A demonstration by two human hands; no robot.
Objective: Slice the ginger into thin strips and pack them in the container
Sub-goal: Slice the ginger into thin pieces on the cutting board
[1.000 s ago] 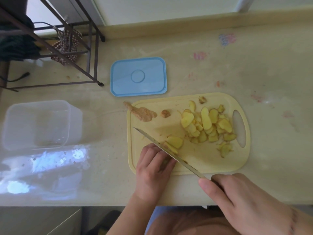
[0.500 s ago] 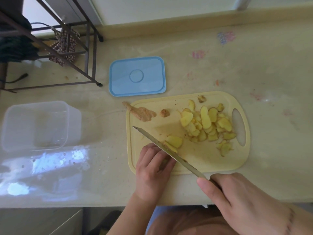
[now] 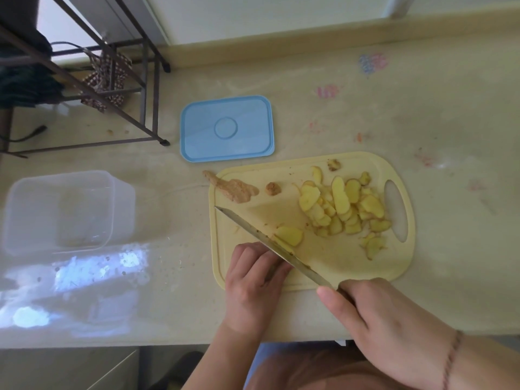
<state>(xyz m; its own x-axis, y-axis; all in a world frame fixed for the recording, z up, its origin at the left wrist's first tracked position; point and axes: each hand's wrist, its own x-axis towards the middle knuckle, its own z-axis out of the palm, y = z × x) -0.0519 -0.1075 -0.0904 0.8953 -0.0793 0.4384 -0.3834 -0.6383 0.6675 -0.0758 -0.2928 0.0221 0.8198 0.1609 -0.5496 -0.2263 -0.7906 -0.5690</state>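
Note:
A yellow cutting board (image 3: pixel 351 268) lies on the counter with a heap of ginger slices (image 3: pixel 342 205) on its right half. My right hand (image 3: pixel 385 327) grips the handle of a knife (image 3: pixel 264 239), whose blade runs diagonally across the board's left side. My left hand (image 3: pixel 253 280) sits at the board's near left corner with curled fingers against the blade, holding a ginger piece that is mostly hidden. One fresh slice (image 3: pixel 289 235) lies just beyond the blade. Ginger peel (image 3: pixel 233 188) and a small knob (image 3: pixel 273 189) lie at the board's far left. The clear container (image 3: pixel 64 209) stands far left.
The blue lid (image 3: pixel 226 129) lies on the counter behind the board. A dark metal rack (image 3: pixel 112 80) with a checked cloth stands at the back left. The counter's front edge runs just under my wrists. Bright window reflections fall on the counter near the container.
The knife and both hands have stayed almost in the same spot on the board; only a slight shift of the blade shows.

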